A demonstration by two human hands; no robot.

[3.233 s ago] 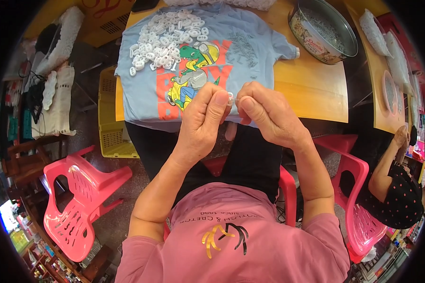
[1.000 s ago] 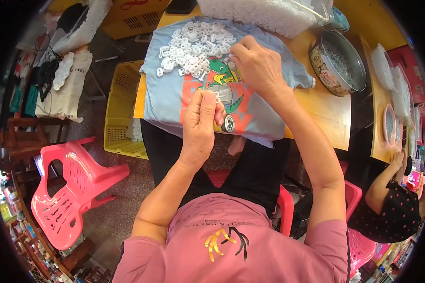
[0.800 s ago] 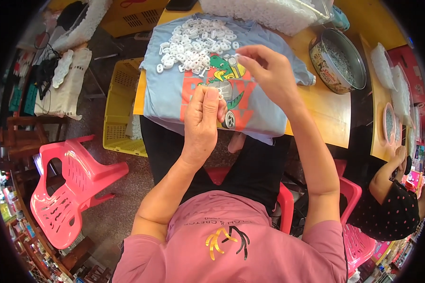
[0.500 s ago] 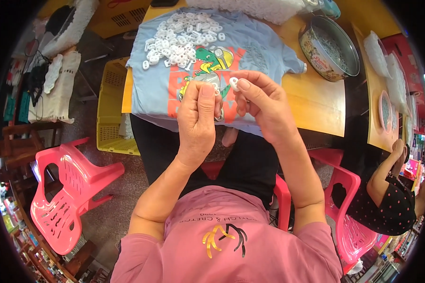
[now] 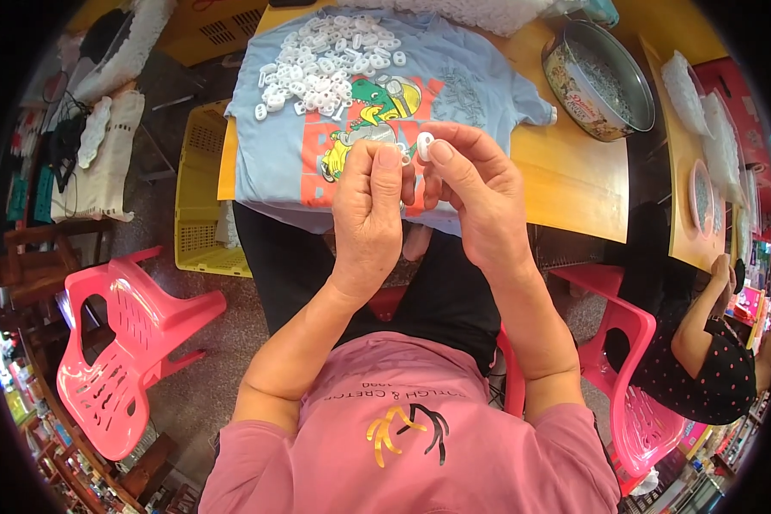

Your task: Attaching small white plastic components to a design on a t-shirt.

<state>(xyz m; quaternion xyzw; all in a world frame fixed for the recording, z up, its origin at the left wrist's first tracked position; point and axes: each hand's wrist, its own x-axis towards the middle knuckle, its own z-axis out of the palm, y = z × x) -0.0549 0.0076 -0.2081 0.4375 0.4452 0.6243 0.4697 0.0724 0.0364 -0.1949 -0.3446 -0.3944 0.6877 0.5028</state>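
My right hand point(image 5: 486, 184) pinches a small white oval plastic piece with two holes point(image 5: 425, 146) between thumb and fingertips. Just left of it, my left hand point(image 5: 370, 206) is closed, thumb on top, around another small white piece point(image 5: 405, 155) that is mostly hidden by the fingers. The two pieces are nearly touching, above a light blue T-shirt point(image 5: 270, 171) with a dinosaur print spread on the table. Beyond my hands, a heap of similar white pieces point(image 5: 325, 64) lies on the shirt. Small grey metal bits point(image 5: 461, 96) are scattered to its right.
A round printed tin point(image 5: 578, 98) with small metal parts inside stands on the wooden table point(image 5: 574, 193). Left of the table is a yellow crate point(image 5: 199, 180). Pink plastic chairs point(image 5: 116, 343) stand on both sides. At right, another person point(image 5: 702, 360) sits at a second table.
My left hand has moved slightly right, bringing its piece closer to the one in my right hand. The right-hand piece has turned more upright.
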